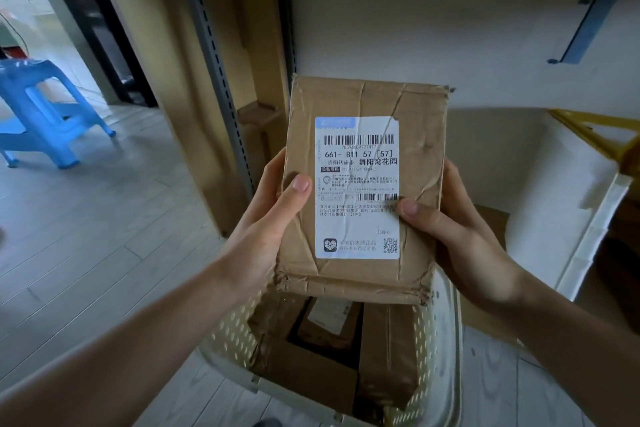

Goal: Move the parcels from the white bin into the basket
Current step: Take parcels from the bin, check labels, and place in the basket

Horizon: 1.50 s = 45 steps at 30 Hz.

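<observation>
A brown cardboard parcel [360, 107] with a white shipping label is held upright in the middle of the view, above the basket. My left hand [266, 215] grips its left edge, thumb on the front. My right hand [453, 229] grips its right edge, thumb on the label's lower corner. Below it stands the cream perforated basket [429, 340], which holds several brown parcels [311, 367]. The white bin [588, 229] stands at the right, behind my right hand; its inside is mostly hidden.
A blue plastic stool [45, 114] stands on the pale wood floor at the left. Flat cardboard sheets [166, 80] and a grey slotted metal rail [214, 62] lean against the wall behind the basket. A yellow frame piece [595, 132] sits over the bin.
</observation>
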{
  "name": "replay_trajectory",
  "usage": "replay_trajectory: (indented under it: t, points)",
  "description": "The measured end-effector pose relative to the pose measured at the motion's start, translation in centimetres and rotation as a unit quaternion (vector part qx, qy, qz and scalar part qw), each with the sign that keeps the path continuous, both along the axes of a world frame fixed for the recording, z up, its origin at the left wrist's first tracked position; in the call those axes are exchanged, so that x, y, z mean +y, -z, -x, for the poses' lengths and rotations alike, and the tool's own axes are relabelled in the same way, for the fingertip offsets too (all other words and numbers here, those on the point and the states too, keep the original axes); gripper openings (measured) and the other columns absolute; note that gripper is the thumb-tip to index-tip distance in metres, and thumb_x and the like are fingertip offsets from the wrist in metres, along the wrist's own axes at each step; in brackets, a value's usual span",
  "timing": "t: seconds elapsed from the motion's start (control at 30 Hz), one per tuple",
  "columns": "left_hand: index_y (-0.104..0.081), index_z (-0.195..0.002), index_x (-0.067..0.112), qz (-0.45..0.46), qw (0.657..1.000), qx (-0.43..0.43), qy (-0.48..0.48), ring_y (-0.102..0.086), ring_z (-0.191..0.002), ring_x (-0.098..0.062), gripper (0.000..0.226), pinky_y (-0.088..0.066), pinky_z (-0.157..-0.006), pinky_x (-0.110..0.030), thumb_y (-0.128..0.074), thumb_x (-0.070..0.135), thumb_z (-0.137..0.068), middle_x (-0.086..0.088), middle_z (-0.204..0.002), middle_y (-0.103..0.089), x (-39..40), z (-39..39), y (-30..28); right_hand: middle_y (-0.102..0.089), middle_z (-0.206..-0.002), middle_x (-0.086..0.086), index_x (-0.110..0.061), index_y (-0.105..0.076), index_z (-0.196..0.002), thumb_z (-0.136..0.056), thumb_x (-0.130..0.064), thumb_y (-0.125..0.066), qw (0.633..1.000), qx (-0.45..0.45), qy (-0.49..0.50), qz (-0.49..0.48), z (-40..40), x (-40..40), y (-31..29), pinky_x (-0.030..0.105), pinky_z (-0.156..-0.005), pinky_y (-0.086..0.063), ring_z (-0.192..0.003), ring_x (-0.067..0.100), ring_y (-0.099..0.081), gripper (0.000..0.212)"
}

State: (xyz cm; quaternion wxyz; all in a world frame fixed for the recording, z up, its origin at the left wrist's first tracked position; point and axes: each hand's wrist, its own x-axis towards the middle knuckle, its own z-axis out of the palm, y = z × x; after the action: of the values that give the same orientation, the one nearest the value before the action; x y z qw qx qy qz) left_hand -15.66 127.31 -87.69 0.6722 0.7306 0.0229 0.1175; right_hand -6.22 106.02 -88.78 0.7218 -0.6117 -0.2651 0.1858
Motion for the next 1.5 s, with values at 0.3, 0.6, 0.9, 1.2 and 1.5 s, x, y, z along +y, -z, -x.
replay_trajectory:
  t: [0.3,0.6,0.9,1.2,1.5]
  points:
    - [-0.037,-0.149,0.045,-0.061,0.994,0.078,-0.039,-0.062,-0.121,0.002,0.069,-0.049,-0.103,-0.035,-0.058,0.060,-0.085,0.025,-0.131,-0.064,4.3,0.9,1.8,-0.074,-0.122,-0.004,-0.031,-0.051,-0.134,-0.093,-0.027,-0.074,0.986,0.077,-0.007,0.149,1.4,3.8,2.9,0.043,-0.083,-0.064,-0.106,0.014,-0.074,0.048]
    - [-0.031,-0.147,0.057,-0.193,0.946,0.222,-0.134,-0.051,-0.134,-0.020,0.094,-0.044,-0.110,-0.053,-0.056,0.087,-0.062,0.013,-0.151,-0.048,7.7,0.8,4.9,-0.070,-0.105,0.006,-0.027,-0.057,-0.109,-0.100,-0.026,-0.063,0.944,0.126,-0.013,0.304,2.5,9.9,7.8,0.048,-0.074,-0.065,-0.092,0.029,-0.075,0.011]
    - [-0.023,-0.146,0.058,-0.348,0.863,0.344,-0.124,-0.044,-0.129,-0.032,0.111,-0.047,-0.102,-0.047,-0.063,0.082,-0.045,-0.008,-0.138,-0.051,7.2,-0.5,8.4,-0.072,-0.102,-0.001,-0.027,-0.066,-0.107,-0.092,-0.050,-0.059,0.910,0.129,-0.040,0.393,2.6,12.7,11.5,0.027,-0.069,-0.055,-0.087,0.019,-0.068,0.028]
    - [-0.021,-0.144,0.058,-0.406,0.802,0.413,-0.147,-0.043,-0.131,-0.041,0.091,-0.045,-0.103,-0.062,-0.070,0.073,-0.069,-0.014,-0.138,-0.039,6.3,-1.4,10.5,-0.061,-0.136,-0.001,-0.036,-0.048,-0.138,-0.068,-0.059,-0.052,0.926,0.140,-0.044,0.348,0.4,15.5,15.7,0.055,-0.104,-0.051,-0.120,0.029,-0.062,0.074]
    - [-0.012,-0.148,0.047,-0.490,0.755,0.419,-0.121,-0.035,-0.135,-0.039,0.085,-0.041,-0.102,-0.061,-0.066,0.052,-0.083,-0.017,-0.145,-0.031,5.1,-2.8,12.1,-0.055,-0.142,0.009,-0.020,-0.040,-0.147,-0.092,-0.051,-0.061,0.904,0.126,-0.031,0.407,0.3,16.4,15.2,0.037,-0.104,-0.046,-0.128,0.032,-0.056,0.067]
